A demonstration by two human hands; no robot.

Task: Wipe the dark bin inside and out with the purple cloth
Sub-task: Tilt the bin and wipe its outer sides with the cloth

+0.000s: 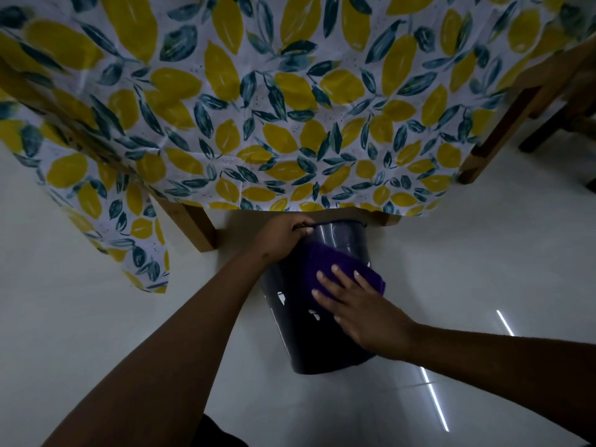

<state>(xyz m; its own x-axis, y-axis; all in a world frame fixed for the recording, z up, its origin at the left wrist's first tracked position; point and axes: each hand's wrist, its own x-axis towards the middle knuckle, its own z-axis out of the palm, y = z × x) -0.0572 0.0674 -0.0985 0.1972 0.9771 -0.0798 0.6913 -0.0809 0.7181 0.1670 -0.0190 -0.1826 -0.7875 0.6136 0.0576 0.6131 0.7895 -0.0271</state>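
- Fingers of the left hand [283, 233] curl over the dark bin's [300, 337] rim, gripping it.
- Right hand [364, 308] lies flat, fingers spread, pressing the purple cloth [325, 262] against the bin's outer wall.
- Bin stands on pale floor [96, 317], beside the lemon-print tablecloth's [258, 108] hanging edge; open floor left and right.

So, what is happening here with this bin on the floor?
A person is cleaning a dark bin on the white floor, beside a table covered by a lemon-print tablecloth. The left hand grips the bin's rim and tilts it away from the person. The right hand lies flat on a purple cloth, pressing it against the outer wall. The inside cannot be seen from this view.
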